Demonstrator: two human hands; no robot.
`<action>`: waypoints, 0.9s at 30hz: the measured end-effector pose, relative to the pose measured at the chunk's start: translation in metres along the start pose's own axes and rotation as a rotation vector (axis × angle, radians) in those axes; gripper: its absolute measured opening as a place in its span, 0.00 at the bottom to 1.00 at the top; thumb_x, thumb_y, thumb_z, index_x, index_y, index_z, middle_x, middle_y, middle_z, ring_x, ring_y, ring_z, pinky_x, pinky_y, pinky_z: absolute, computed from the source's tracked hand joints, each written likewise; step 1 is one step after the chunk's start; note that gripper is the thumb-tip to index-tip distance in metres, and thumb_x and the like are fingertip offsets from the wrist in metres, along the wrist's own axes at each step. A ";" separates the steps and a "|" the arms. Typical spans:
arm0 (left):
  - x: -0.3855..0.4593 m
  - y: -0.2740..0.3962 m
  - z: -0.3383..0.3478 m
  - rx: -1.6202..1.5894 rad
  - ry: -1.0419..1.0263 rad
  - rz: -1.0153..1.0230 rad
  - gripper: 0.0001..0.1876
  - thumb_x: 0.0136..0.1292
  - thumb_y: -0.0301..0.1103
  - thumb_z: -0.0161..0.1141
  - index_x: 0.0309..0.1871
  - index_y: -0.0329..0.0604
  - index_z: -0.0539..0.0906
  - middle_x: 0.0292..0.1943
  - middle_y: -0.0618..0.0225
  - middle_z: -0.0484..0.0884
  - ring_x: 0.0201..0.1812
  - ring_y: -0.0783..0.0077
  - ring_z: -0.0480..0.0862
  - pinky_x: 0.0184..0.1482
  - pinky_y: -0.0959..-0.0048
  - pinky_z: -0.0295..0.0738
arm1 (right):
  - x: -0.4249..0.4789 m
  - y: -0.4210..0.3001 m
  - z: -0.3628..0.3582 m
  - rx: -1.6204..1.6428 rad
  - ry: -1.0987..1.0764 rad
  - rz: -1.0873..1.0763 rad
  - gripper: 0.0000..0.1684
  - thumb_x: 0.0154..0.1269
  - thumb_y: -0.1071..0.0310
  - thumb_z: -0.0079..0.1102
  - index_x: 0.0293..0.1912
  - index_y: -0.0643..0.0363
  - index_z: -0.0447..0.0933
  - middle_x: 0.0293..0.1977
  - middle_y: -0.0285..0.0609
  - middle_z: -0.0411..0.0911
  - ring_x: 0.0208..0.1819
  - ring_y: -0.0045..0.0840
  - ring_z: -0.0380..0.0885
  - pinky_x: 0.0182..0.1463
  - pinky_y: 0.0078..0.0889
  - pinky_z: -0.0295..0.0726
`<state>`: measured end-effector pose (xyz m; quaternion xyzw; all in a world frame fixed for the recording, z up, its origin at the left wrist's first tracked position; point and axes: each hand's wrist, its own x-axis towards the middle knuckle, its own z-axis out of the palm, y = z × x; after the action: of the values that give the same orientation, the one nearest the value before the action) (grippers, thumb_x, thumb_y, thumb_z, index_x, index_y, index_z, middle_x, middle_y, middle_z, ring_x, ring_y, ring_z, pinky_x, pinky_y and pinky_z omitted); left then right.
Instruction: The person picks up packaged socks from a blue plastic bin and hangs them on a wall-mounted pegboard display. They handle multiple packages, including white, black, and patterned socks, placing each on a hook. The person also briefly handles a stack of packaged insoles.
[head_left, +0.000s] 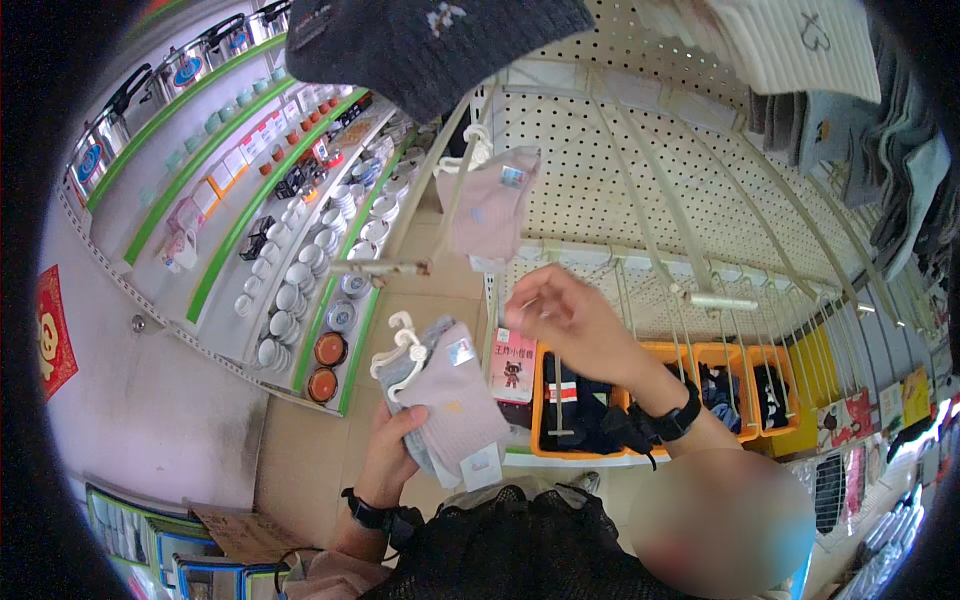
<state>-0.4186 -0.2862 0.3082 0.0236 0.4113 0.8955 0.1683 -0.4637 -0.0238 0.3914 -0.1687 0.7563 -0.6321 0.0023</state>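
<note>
My left hand (396, 444) grips several pairs of socks on white plastic hangers. A pale pink ribbed pair (461, 401) lies on top, with grey socks (420, 450) behind it. The white hooks (403, 337) of these hangers point up. My right hand (559, 319), blurred, is raised right of the held socks with its fingers loosely curled. Nothing shows in it. Just above it, another pale pink pair of socks (491, 206) hangs by white hangers (474, 142) from a metal display hook (450, 210). The hook's crossbar end (382, 268) lies between the hanging and held socks.
Long metal hooks (637, 172) project from a perforated panel (559, 142). Dark socks (427, 45) and cream socks (802, 45) hang overhead. Orange bins (577, 450) of dark clothing stand below. Left, green-edged shelves (247, 225) carry crockery. One round area at lower right is blurred.
</note>
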 end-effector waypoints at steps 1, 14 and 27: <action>-0.001 0.000 0.007 0.017 -0.008 -0.002 0.35 0.57 0.27 0.64 0.68 0.35 0.63 0.61 0.54 0.74 0.60 0.57 0.78 0.62 0.57 0.75 | -0.010 -0.004 0.010 0.050 -0.071 0.023 0.18 0.66 0.71 0.64 0.52 0.61 0.70 0.39 0.38 0.78 0.42 0.18 0.78 0.43 0.23 0.79; -0.003 -0.010 0.023 0.038 -0.034 -0.003 0.32 0.61 0.29 0.63 0.68 0.36 0.63 0.61 0.56 0.75 0.60 0.60 0.78 0.62 0.59 0.75 | -0.037 -0.002 0.022 -0.121 0.125 -0.114 0.18 0.61 0.67 0.69 0.39 0.63 0.68 0.28 0.41 0.75 0.27 0.21 0.77 0.29 0.27 0.77; -0.012 -0.008 -0.016 -0.007 0.093 -0.021 0.30 0.59 0.27 0.59 0.66 0.36 0.64 0.57 0.55 0.76 0.56 0.55 0.80 0.59 0.55 0.76 | 0.051 -0.037 -0.001 0.118 0.447 -0.398 0.20 0.61 0.66 0.70 0.31 0.61 0.64 0.23 0.36 0.68 0.27 0.19 0.69 0.31 0.27 0.72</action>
<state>-0.4083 -0.2969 0.2929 -0.0228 0.4159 0.8952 0.1585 -0.5022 -0.0417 0.4380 -0.1700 0.6520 -0.6845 -0.2783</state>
